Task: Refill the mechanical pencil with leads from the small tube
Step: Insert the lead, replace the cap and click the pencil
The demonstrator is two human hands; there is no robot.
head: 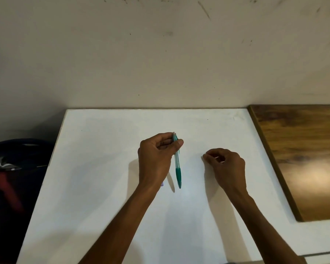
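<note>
Mechanical pencil (177, 162) sits mid-table, teal, held near upright – grip end and tip down toward 6 o'clock, cap end up at 12. Left hand (156, 157) pinches the upper barrel between thumb and curled fingers; the tip looks just off the white table (103, 168), contact can't be confirmed.

Right hand (225, 164) is at 3 o'clock of the pencil, apart from it, fingers drawn together in a fine pinch. Something tiny and pale shows between the fingertips – a lead, cap or eraser, too small to tell. The lead tube isn't clearly visible; a small purplish sliver (162, 184) peeks out under the left wrist at 7 o'clock of the pencil, could be it, can't say.

Judgement: step in hand is feeding a lead into the open top, or recapping. To do it well:
- keep the barrel steady and vertical, brace the left wrist on the table
- bring the pinch in from 3 o'clock, line it up over the top opening
- light pressure only, leads snap easily
- let it drop in, don't push

Wooden board (303, 159) at far 3 o'clock, dark bag (11, 168) off the table at 9 – both irrelevant.
</note>
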